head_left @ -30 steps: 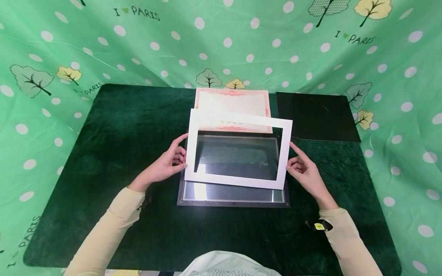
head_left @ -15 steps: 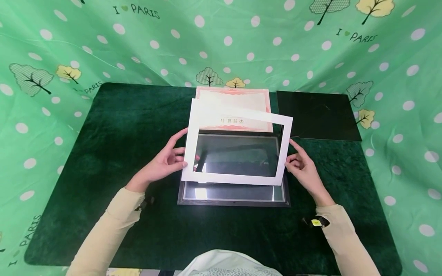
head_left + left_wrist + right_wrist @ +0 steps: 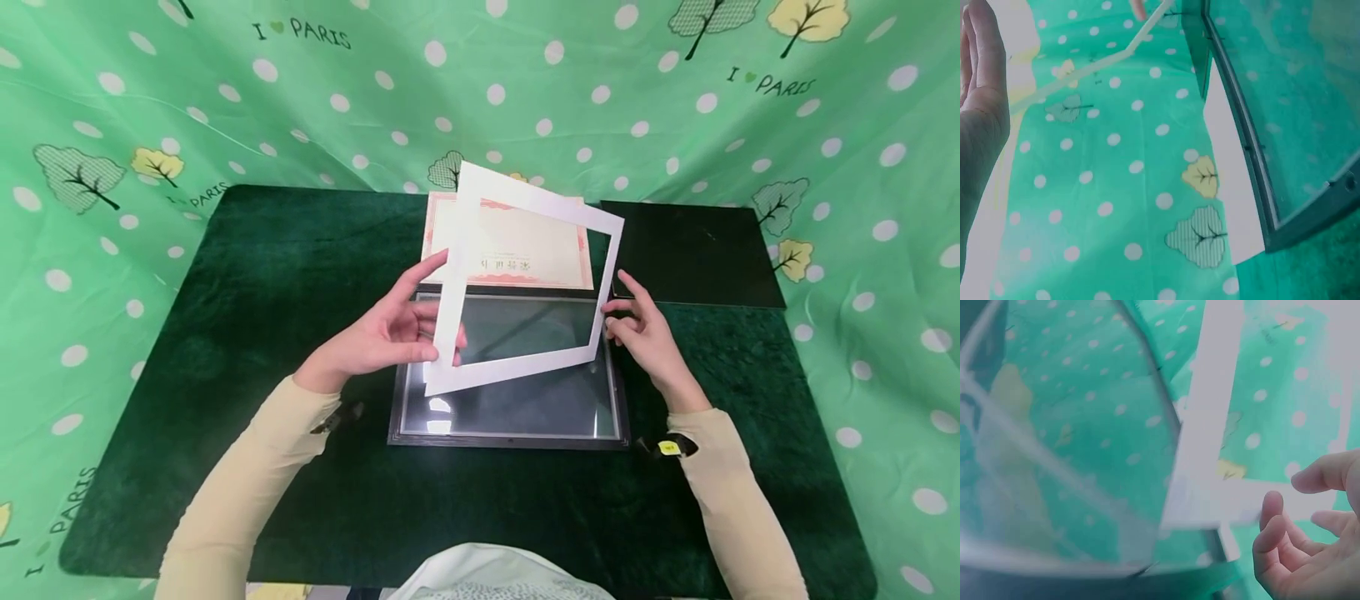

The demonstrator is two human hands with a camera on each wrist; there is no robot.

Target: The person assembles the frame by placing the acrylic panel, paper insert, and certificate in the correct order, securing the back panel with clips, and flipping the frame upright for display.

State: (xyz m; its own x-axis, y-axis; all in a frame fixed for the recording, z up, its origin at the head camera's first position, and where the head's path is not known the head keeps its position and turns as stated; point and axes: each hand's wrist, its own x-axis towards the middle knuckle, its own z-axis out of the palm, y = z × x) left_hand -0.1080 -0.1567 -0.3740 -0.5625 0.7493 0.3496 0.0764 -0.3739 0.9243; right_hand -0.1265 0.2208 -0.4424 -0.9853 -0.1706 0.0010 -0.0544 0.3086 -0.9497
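Note:
A white rectangular picture mat [image 3: 528,367] is raised and tilted above a dark picture frame [image 3: 510,442], its left side higher. My left hand [image 3: 382,333] grips the mat's left strip, thumb on the near face and fingers behind, some showing through the opening. At the mat's right edge is my right hand [image 3: 645,337], fingertips right at the edge; the right wrist view shows this hand [image 3: 1316,544] with thumb and bent fingers apart, overlapping the mat [image 3: 1207,419]. The left wrist view shows the left hand [image 3: 985,69] beside the frame's dark rim [image 3: 1254,169].
A certificate [image 3: 528,242] with a pink border lies behind the frame, partly covered by the mat. At the back right lies a black board [image 3: 690,250]. Dark green cloth [image 3: 300,242] covers the table, and a dotted green curtain [image 3: 480,100] surrounds it.
The mat has risen away from the frame and tipped up, its upper left corner moving up and right. My left hand moved up and right with it; my right hand shifted up and left.

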